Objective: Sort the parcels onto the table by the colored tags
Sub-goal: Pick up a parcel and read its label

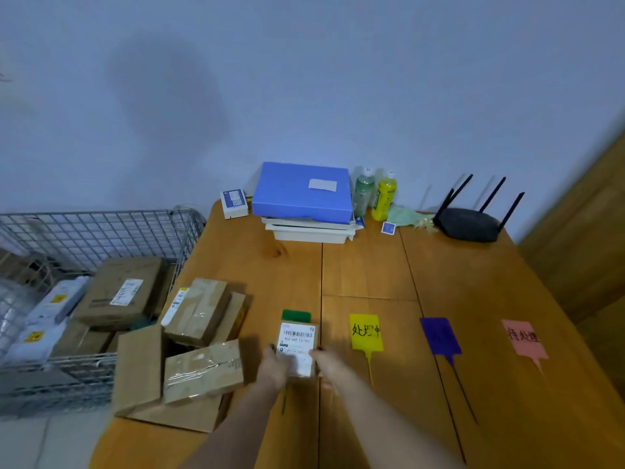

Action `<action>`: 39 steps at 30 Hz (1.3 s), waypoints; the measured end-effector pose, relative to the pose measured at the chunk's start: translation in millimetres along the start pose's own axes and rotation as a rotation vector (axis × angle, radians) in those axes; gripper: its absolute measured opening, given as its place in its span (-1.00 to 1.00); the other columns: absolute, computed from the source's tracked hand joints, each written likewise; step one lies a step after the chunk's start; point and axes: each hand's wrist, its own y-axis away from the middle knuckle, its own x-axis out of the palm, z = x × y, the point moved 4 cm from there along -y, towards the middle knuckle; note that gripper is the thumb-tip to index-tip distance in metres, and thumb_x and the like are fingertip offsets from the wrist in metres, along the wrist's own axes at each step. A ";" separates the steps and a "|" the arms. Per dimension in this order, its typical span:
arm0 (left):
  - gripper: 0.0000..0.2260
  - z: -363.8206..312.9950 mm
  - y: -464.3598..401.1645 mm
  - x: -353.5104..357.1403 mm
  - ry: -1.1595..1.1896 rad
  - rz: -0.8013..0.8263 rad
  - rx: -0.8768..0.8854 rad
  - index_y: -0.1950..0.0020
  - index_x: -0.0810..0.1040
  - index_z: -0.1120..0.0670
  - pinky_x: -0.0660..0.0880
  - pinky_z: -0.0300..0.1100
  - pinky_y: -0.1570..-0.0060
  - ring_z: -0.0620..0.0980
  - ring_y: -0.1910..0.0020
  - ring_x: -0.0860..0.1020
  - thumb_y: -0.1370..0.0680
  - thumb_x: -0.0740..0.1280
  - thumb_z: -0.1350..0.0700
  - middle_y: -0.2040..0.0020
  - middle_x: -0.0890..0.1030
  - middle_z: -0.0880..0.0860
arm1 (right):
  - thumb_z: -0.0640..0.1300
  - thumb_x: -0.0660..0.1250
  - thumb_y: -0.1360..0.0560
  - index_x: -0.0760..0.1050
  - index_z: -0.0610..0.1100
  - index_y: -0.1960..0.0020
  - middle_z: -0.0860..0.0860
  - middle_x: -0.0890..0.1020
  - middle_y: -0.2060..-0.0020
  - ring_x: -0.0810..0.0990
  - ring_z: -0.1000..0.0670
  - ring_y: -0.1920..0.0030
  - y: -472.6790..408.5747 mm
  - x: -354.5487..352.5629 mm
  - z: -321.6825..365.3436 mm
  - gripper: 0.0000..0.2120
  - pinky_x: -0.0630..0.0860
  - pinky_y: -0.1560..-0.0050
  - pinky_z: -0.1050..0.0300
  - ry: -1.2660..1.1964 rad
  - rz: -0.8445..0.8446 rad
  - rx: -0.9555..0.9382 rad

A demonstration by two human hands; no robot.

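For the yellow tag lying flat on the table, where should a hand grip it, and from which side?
Grip the yellow tag by its thin tail, coming from the near edge. The tail points toward the person and is narrow enough to pinch, while the wide head lies flat on the table.

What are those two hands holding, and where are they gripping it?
A small parcel with a barcode label, gripped at its near end: left hand on its left side, right hand on its right, over the green tag.
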 end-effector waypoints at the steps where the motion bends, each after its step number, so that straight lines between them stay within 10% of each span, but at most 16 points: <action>1: -0.55 6.1 -4.2 0.0 -0.020 0.002 -0.016 -0.43 0.18 0.22 0.49 0.00 -0.19 0.16 -0.17 0.52 -0.58 0.23 0.19 -0.29 0.49 0.24 | -0.13 0.10 -0.59 0.40 -0.13 -0.33 -0.07 0.51 -0.02 0.42 0.12 0.27 -4.0 4.6 -2.3 -0.66 0.33 0.33 0.25 0.005 0.002 -0.006; 14: -0.39 32.1 -47.2 0.9 -0.042 0.019 -0.088 -0.53 0.06 0.12 0.49 0.10 -0.24 0.19 -0.28 0.48 -0.55 0.27 0.14 -0.37 0.41 0.20 | -0.16 0.13 -0.57 0.33 -0.15 -0.36 -0.12 0.52 -0.26 0.45 -0.02 0.01 -29.0 16.4 -11.8 -0.64 0.43 -0.03 0.08 0.045 0.031 0.046; 18: -0.39 26.9 -41.9 -1.5 -0.087 -0.009 -0.101 -0.53 0.08 0.14 0.44 0.08 -0.29 0.20 -0.33 0.43 -0.55 0.27 0.12 -0.42 0.35 0.19 | -0.14 0.12 -0.58 0.32 -0.15 -0.38 -0.11 0.52 -0.12 0.46 0.07 0.20 -27.2 14.2 -10.0 -0.63 0.39 0.23 0.19 0.058 0.024 0.042; 23: -0.47 8.1 -20.6 -10.9 -0.262 -0.029 -0.064 -0.50 0.15 0.19 0.38 0.05 -0.34 0.20 -0.37 0.37 -0.57 0.23 0.10 -0.43 0.30 0.20 | -0.16 0.19 -0.56 0.36 -0.25 -0.36 -0.18 0.50 -0.29 0.49 -0.16 -0.24 -21.1 2.9 4.9 -0.61 0.40 -0.16 0.09 0.086 -0.088 -0.010; 28: -0.53 -13.8 -6.8 -32.0 -0.550 -0.073 0.041 -0.44 0.27 0.21 0.35 -0.02 -0.34 0.18 -0.36 0.36 -0.57 0.18 0.04 -0.42 0.30 0.20 | -0.08 0.18 -0.51 0.52 -0.27 -0.11 -0.19 0.58 -0.03 0.50 -0.08 0.14 -13.4 -2.9 50.4 -0.68 0.32 0.33 0.19 0.283 -0.330 -0.228; 32: -0.63 -22.8 -0.6 -72.2 -0.516 -0.286 0.079 -0.32 0.37 0.19 0.39 -0.03 -0.24 0.18 -0.29 0.43 -0.57 0.17 0.04 -0.32 0.42 0.19 | -0.12 0.12 -0.51 0.45 -0.07 0.13 -0.04 0.48 0.19 0.41 -0.05 0.28 -0.8 40.5 89.4 -0.86 0.32 0.30 0.17 0.288 -0.212 -0.399; 39: -0.54 29.8 11.3 -125.6 -0.480 -0.548 -0.097 -0.47 0.21 0.16 0.29 0.01 -0.39 0.15 -0.43 0.25 -0.59 0.11 0.03 -0.45 0.27 0.18 | -0.12 0.18 -0.52 0.45 -0.24 -0.22 -0.16 0.55 -0.05 0.51 -0.13 -0.06 4.9 129.3 76.7 -0.68 0.46 -0.05 0.04 0.366 0.106 -0.317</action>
